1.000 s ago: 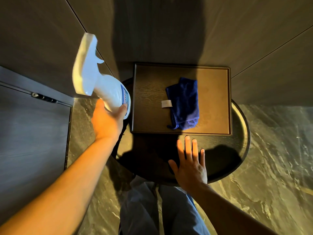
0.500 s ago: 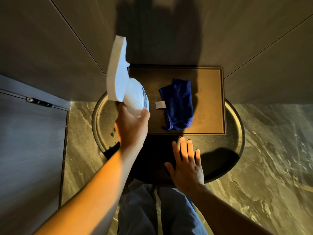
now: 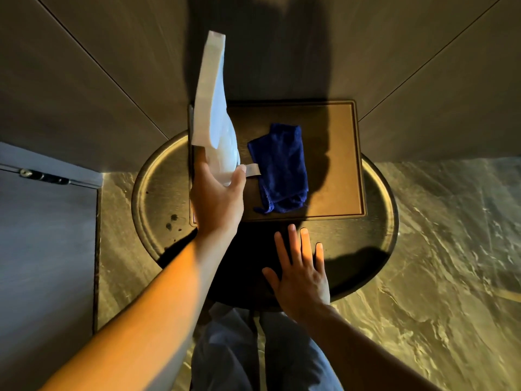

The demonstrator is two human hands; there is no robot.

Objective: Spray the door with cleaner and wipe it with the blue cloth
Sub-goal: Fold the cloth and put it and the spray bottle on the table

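The grey panelled door [image 3: 42, 263] stands at my left, well apart from everything I handle, with its dark metal hinge [image 3: 45, 176] near the top edge. The risk there is simple: if I never turn toward it, the cleaner lands on the wall panels or the marble-patterned floor [image 3: 451, 249] instead, and that floor would turn slippery under my feet.

The round dark metal table [image 3: 158, 198] sits in front of me, and on it rests the rectangular brown wooden tray [image 3: 332, 131]. Some dark spots mark the table's left side; I cannot tell whether they are wet.

My left hand [image 3: 217, 198] holds the white plastic spray bottle [image 3: 214, 117] above the tray's left edge, the grip wrapped around its rounded lower body and not at the trigger. Held this low, the tall bottle could tip or slide out, and I judge that I must shift my fingers before any spraying works. Setting it down carelessly could knock it over the tray rim.

My right hand [image 3: 298, 272] lies flat on the table's near side, fingers spread, holding nothing.

The folded dark blue cloth [image 3: 282, 167] lies on the tray, its small white tag [image 3: 252, 170] just beside my left thumb. The bottle could drag or wet it as it comes down.
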